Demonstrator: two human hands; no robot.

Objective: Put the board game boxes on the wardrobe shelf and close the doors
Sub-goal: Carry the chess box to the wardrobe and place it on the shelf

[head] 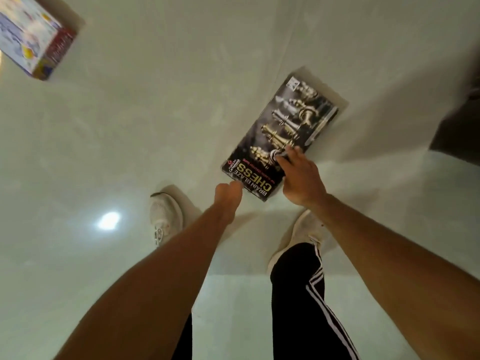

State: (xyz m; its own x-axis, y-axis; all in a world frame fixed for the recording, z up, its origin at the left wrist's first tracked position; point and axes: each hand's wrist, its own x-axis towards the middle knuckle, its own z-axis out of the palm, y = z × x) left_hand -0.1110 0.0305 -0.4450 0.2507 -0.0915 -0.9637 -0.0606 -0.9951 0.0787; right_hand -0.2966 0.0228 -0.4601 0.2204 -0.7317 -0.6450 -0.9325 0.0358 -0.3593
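Head view, looking straight down. A black chess box (279,137), printed with gold and silver pieces and the word CHESS, lay flat on the pale glossy floor (161,120), just ahead of the person's two white shoes. The right hand (301,178) rested on the box's near right edge, fingers spread over the lid and thumb alongside, not closed around it. The left hand (228,197) reached to the near left corner with fingers curled under; whether they gripped the box could not be told. A second, colourful game box (33,40) lay well apart at the upper left. A dark furniture edge (457,131) showed at the right margin. Black trousers with white stripes (309,302) covered the right leg.
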